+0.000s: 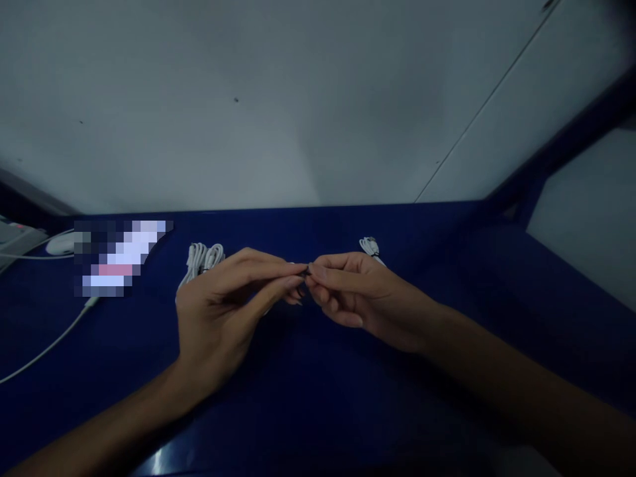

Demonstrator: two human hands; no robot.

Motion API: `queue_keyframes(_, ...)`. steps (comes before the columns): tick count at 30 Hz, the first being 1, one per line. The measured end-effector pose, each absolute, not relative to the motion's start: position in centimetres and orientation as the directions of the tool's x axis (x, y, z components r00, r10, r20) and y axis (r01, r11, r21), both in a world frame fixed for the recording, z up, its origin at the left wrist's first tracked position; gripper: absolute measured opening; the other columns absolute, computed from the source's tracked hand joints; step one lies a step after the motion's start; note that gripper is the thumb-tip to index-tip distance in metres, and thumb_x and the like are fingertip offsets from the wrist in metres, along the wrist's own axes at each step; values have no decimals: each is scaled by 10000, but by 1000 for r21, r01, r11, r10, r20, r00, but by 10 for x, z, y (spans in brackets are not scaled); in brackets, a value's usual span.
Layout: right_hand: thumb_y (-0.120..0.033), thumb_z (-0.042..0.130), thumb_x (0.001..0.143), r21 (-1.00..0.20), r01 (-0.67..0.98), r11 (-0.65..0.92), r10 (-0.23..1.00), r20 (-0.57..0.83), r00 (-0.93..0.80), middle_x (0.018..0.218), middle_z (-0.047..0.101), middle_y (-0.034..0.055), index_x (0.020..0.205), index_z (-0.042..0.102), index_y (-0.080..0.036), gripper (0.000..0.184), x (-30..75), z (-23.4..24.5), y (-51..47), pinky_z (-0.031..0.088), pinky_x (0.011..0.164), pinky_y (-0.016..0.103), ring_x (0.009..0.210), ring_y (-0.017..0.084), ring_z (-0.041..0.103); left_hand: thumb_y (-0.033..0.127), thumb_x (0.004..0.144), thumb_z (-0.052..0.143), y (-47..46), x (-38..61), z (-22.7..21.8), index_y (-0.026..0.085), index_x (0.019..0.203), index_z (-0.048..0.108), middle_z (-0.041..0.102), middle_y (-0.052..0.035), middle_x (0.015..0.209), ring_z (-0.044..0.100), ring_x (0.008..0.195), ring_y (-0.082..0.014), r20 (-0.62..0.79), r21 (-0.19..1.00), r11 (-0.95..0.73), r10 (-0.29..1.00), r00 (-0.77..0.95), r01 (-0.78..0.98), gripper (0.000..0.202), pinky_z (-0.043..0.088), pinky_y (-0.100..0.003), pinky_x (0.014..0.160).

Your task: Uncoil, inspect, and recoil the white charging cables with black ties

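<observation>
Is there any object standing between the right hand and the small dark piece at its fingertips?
Nothing visible does: the right hand pinches the small dark piece together with the left hand. The left cable bundle and right cable bundle lie beyond the hands.

Bare left forearm point(122, 417) and right forearm point(501, 361) slant inward; left hand point(216, 315) and right hand point(370, 288) meet at the fingers point(268, 266), each pinched toward its thumb point(342, 279)
</observation>
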State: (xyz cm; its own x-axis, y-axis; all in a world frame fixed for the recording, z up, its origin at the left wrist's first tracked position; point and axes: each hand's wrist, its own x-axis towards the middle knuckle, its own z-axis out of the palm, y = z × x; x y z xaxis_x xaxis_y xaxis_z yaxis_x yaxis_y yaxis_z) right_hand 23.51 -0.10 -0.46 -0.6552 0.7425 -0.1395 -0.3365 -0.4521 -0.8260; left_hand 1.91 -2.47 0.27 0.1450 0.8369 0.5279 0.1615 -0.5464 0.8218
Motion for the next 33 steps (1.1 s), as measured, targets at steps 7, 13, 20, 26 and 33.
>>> queue_keyframes(7,-373,820,1009,-839,-324,-437,765,-156,-625,811,656,-17,916,767,-145,252,231,-2,-5,411,489,120,610,44,533,48,939,829,-25,20,1,298,1020,879,805,30,965,775,789,-124,565,797,-578,816,122,173,268,681,-274,734)
queue_keyframes(13,-387,815,1012,-850,-312,-424,777,-164,-608,802,643,-21,943,770,-155,246,230,-2,-7,409,497,116,609,44,523,76,965,815,-25,19,-1,263,1037,835,778,22,976,760,829,-132,542,804,-561,827,148,194,202,643,-272,696)
queue_keyframes(20,-393,808,1016,-841,-288,-459,732,-174,-659,799,606,-24,963,779,-153,247,234,-1,-4,391,500,123,609,47,478,121,997,798,-24,15,1,262,1066,801,765,10,1003,734,880,-146,588,712,-628,778,223,315,158,618,-317,773)
queue_keyframes(26,-378,828,995,-886,-212,-413,673,-141,-726,789,623,-26,924,782,-162,231,242,-3,5,371,490,149,563,44,458,149,1016,774,-25,14,6,288,1068,814,789,-2,994,746,843,-158,540,743,-610,789,294,275,153,646,-306,699)
queue_keyframes(33,-376,869,950,-970,-26,-243,679,-151,-718,755,645,-31,932,797,-170,219,252,5,12,389,498,202,537,62,475,216,1019,784,-26,11,9,236,1021,830,770,-53,1024,753,788,-160,330,903,-406,865,377,141,51,639,-244,573)
